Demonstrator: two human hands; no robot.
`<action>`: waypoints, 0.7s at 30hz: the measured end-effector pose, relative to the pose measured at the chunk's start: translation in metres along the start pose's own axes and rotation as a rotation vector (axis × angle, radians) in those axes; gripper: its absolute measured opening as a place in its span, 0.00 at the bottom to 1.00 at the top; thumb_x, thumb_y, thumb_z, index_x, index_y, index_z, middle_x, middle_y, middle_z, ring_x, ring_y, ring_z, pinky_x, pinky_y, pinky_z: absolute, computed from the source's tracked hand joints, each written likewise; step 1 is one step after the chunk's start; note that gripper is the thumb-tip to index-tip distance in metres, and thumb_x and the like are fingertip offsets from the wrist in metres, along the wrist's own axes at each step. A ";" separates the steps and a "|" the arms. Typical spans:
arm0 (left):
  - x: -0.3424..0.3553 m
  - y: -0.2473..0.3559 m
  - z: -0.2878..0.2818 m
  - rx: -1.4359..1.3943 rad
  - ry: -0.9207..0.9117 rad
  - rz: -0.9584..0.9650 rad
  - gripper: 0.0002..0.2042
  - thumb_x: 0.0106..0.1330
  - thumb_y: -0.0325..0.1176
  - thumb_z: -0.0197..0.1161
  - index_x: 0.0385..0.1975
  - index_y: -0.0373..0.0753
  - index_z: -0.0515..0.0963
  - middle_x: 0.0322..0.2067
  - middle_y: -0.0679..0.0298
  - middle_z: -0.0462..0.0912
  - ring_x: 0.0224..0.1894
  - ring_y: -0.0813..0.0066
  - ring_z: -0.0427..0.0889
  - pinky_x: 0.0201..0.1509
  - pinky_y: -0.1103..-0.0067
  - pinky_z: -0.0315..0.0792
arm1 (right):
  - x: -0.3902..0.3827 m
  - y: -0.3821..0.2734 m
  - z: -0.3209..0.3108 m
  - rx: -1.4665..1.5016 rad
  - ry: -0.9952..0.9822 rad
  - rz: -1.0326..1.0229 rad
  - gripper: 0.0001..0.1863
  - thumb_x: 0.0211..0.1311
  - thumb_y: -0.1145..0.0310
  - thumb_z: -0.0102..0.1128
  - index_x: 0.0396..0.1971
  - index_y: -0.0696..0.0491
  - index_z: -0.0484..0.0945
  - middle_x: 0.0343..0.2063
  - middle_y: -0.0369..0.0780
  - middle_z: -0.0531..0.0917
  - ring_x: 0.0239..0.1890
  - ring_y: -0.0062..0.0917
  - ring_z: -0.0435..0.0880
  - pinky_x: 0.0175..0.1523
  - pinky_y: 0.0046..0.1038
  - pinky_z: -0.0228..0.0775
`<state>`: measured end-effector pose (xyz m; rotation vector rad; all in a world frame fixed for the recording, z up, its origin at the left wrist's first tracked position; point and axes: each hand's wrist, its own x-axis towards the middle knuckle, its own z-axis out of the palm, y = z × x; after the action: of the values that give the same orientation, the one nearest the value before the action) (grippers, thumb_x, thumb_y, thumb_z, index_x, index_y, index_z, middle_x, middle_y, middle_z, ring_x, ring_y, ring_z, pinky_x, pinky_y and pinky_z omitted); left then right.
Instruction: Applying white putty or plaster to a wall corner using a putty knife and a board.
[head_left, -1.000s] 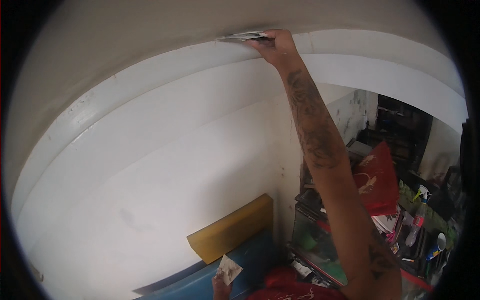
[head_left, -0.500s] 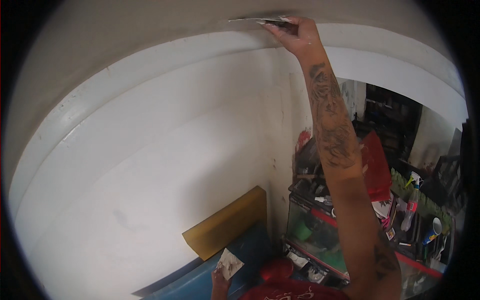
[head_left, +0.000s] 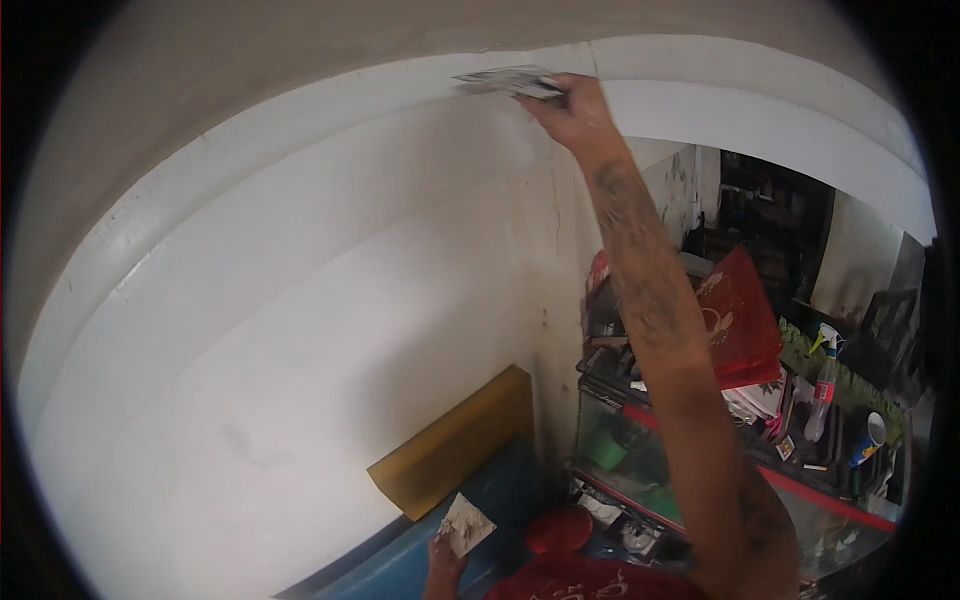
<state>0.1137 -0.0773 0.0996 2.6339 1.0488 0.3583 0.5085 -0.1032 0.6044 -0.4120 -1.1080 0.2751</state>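
My right hand (head_left: 573,115) is raised high on a tattooed arm, closed on a thin, flat scraper blade (head_left: 505,80) at the white cornice (head_left: 330,100) where the wall meets the ceiling. Low at the bottom centre, my left hand (head_left: 441,550) grips a small square plate (head_left: 468,522) smeared with pale putty. Behind it lean a yellow foam block (head_left: 450,440) and a blue padded surface (head_left: 390,555) against the white wall (head_left: 250,350).
At the right, a cluttered glass tank (head_left: 620,490) carries a red bag (head_left: 740,310), a plastic spray bottle (head_left: 822,395) and a blue can (head_left: 868,440). A red round basin (head_left: 560,527) sits below. A dark opening (head_left: 760,200) shows beyond the arch.
My right hand and scraper went up and right along the cornice, then came down slightly and left to a little below the ceiling line. The view shifted a little; my left hand still holds the plate.
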 end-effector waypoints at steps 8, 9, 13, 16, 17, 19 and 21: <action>-0.034 -0.005 0.005 0.169 0.101 -0.118 0.15 0.46 0.36 0.50 0.35 0.42 0.70 0.38 0.60 0.71 0.43 0.66 0.68 0.44 0.76 0.62 | 0.060 0.028 0.023 0.437 0.326 0.179 0.16 0.48 0.77 0.32 0.39 0.64 0.57 0.43 0.52 0.60 0.45 0.44 0.62 0.47 0.45 0.62; -0.035 -0.010 0.008 0.170 0.105 -0.127 0.15 0.46 0.36 0.50 0.35 0.42 0.70 0.38 0.60 0.71 0.43 0.66 0.68 0.44 0.76 0.62 | 0.062 0.031 0.025 0.443 0.320 0.184 0.16 0.48 0.77 0.32 0.39 0.64 0.57 0.43 0.52 0.60 0.45 0.44 0.62 0.47 0.45 0.62; -0.031 -0.001 0.003 -0.102 0.095 -0.230 0.14 0.48 0.35 0.49 0.35 0.40 0.70 0.37 0.60 0.72 0.40 0.67 0.71 0.38 0.76 0.67 | 0.085 0.040 -0.007 0.387 0.187 0.112 0.14 0.48 0.77 0.34 0.37 0.65 0.58 0.40 0.50 0.63 0.45 0.42 0.61 0.47 0.41 0.62; -0.037 -0.026 0.021 -0.589 0.142 -0.366 0.12 0.52 0.32 0.45 0.35 0.37 0.69 0.37 0.61 0.73 0.38 0.69 0.73 0.36 0.76 0.68 | 0.092 0.046 -0.003 0.393 0.117 0.113 0.15 0.49 0.77 0.31 0.40 0.63 0.57 0.42 0.49 0.62 0.45 0.42 0.62 0.45 0.46 0.63; -0.039 -0.039 0.031 -0.981 0.193 -0.394 0.12 0.54 0.31 0.43 0.36 0.35 0.69 0.37 0.62 0.73 0.37 0.70 0.73 0.35 0.76 0.69 | 0.092 0.049 0.004 0.441 0.138 0.139 0.16 0.50 0.76 0.30 0.41 0.62 0.57 0.42 0.49 0.62 0.45 0.42 0.62 0.45 0.46 0.63; -0.030 -0.042 0.038 -1.138 0.213 -0.423 0.13 0.54 0.31 0.42 0.36 0.35 0.68 0.37 0.62 0.73 0.37 0.71 0.73 0.36 0.76 0.69 | 0.094 0.050 0.003 0.441 0.166 0.144 0.15 0.50 0.76 0.30 0.41 0.61 0.56 0.42 0.48 0.62 0.45 0.42 0.62 0.45 0.46 0.63; -0.027 -0.043 0.042 -1.447 0.271 -0.483 0.13 0.55 0.32 0.41 0.37 0.34 0.67 0.37 0.62 0.72 0.38 0.72 0.73 0.37 0.77 0.69 | 0.096 0.050 0.004 0.451 0.189 0.151 0.15 0.51 0.76 0.30 0.41 0.61 0.56 0.42 0.48 0.62 0.45 0.42 0.63 0.46 0.46 0.63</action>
<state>0.0816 -0.0728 0.0421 1.0445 0.8867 0.9130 0.5448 -0.0184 0.6608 -0.1148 -0.8001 0.5935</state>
